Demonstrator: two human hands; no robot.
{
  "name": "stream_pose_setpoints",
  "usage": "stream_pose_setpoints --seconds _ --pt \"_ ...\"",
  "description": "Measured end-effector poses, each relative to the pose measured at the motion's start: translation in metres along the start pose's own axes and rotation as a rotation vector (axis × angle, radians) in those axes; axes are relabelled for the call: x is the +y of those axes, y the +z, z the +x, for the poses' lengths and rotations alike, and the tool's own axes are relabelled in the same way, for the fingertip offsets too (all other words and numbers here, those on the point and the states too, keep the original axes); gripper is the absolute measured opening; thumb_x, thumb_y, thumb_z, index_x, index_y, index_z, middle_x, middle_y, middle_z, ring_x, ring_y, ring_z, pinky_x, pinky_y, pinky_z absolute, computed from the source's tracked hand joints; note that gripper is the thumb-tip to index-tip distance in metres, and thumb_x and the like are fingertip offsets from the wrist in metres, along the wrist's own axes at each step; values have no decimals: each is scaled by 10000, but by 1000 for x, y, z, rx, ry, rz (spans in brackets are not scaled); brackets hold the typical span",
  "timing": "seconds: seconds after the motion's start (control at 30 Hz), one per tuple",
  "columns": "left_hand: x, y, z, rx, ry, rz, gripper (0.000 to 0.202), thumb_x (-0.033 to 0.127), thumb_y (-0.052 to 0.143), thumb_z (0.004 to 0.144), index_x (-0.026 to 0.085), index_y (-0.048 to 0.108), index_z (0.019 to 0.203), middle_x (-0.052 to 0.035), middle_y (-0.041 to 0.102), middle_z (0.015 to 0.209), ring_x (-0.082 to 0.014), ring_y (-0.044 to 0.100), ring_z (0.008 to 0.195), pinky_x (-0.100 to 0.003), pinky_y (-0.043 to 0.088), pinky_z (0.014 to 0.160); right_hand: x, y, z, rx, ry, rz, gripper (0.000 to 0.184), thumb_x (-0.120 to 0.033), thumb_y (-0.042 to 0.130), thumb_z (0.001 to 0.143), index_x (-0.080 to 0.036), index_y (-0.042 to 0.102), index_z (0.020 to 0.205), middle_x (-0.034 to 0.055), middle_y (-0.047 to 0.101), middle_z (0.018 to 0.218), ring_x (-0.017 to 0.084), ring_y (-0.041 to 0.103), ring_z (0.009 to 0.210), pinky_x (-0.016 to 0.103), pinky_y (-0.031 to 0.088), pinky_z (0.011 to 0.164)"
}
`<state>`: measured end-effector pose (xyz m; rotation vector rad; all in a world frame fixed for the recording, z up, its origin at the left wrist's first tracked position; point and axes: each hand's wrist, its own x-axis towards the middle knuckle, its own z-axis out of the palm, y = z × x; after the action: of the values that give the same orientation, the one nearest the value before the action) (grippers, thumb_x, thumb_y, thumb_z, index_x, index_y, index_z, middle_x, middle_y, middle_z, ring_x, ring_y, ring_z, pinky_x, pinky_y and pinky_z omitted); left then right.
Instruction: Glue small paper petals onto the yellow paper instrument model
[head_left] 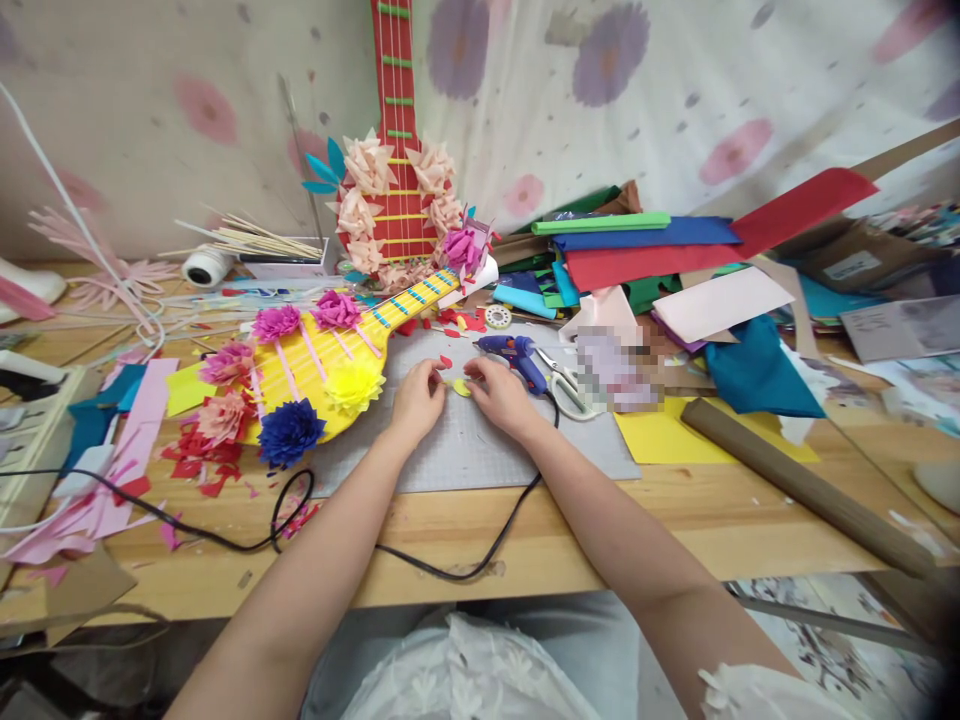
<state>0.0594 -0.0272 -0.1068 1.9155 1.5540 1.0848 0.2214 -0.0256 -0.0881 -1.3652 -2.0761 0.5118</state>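
My left hand [421, 402] is over the grey cutting mat [450, 455], its fingers curled to a pinch. A small red paper scrap [445, 361] shows at its fingertips; whether it is held or lies behind cannot be told. Just to the right, my right hand [499, 395] pinches a small yellow-green paper piece [461, 387], whose left end comes close to the left fingertips. Beside the left hand lies a yellow paper guitar [300, 375] with paper flowers, among them a yellow flower [354, 387] and a dark blue flower [291, 433]. A blue glue gun [517, 358] lies behind the right hand.
White-handled scissors [571, 395] lie right of the glue gun. Its black cord [480, 574] loops under my forearms. A red paper instrument [397, 205] stands at the back. Coloured paper [652, 235] is piled back right, near a brown roll [795, 480]. Pink scraps [120, 470] lie left.
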Motion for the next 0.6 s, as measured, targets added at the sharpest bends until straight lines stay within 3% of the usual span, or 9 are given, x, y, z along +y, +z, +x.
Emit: stream_pose_setpoints --seconds 0.13,0.2,0.33,0.4,0.43,0.5,0.6 --pt "-6 0 -1 129 -112 -194 146 163 546 716 177 604 849 -27 595 785 -133 548 693 -268 453 673 3 -13 2 23 43 65 207 -120 418 808 -185 587 908 67 658 978 172 597 924 329 444 839" --pt "-7 0 -1 161 -169 -292 91 192 566 702 175 605 783 -22 600 753 -128 551 672 -257 457 643 7 -25 2 -37 74 154 185 -162 444 807 -191 587 920 52 664 961 157 609 879 316 454 816" --pt "-5 0 0 140 -307 -523 93 225 592 671 166 590 743 -12 607 673 -132 586 627 -247 470 574 16 -65 -3 -383 188 423 170 -299 525 778 -180 572 891 32 664 817 128 607 709 270 472 679" --pt "-1 -1 0 140 -356 -608 109 235 607 658 160 580 732 -10 609 649 -139 608 626 -243 473 552 22 -86 -7 -501 289 430 236 -402 562 749 -172 561 802 16 631 697 114 561 605 248 440 584" --pt "2 -2 0 141 -373 -638 120 244 618 651 158 576 725 -10 610 641 -143 616 626 -239 471 540 26 -94 -9 -496 344 385 282 -451 581 725 -174 554 768 0 599 637 108 529 563 239 410 542" --pt "5 -2 0 140 -397 -671 148 267 639 641 156 571 712 -9 611 622 -150 626 621 -233 466 518 35 -102 -10 -343 408 227 362 -526 605 680 -171 556 733 -15 547 581 102 478 528 235 357 509" --pt "8 -3 0 137 -418 -679 170 292 652 644 152 575 703 -10 612 594 -153 631 604 -232 466 506 46 -91 -6 -82 405 -4 457 -576 632 631 -156 599 808 21 578 678 131 501 606 254 359 554"
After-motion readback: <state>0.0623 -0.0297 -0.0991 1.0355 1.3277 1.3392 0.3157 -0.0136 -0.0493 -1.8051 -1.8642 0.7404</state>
